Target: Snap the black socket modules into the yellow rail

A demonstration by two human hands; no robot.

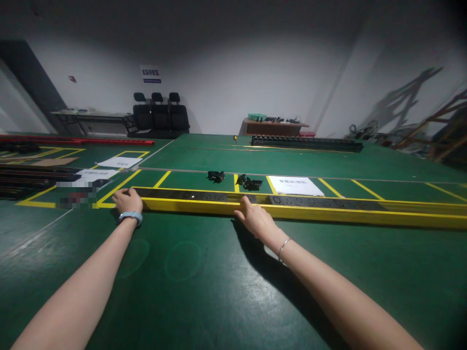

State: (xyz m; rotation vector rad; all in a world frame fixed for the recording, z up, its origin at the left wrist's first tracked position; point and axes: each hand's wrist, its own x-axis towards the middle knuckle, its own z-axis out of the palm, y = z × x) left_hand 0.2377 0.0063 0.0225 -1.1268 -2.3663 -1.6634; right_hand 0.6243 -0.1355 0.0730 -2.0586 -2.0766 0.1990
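A long yellow channel (189, 206) lies across the green table, with black socket modules (310, 201) set inside it. At the channel's left end, my left hand (128, 200) is closed round the end, its fingers bent over the top. Near the middle, my right hand (255, 218) touches the channel at a gap between two black modules, its fingers bent, partly over the front wall. What the right fingertips press on is too small to tell.
Two clusters of small black parts (216, 176) and a white paper sheet (295, 185) lie behind the channel on the green table (219, 301). Dark bars (36, 180) are at the left; a black rail (306, 144) and a screwdriver (235, 140) lie farther back.
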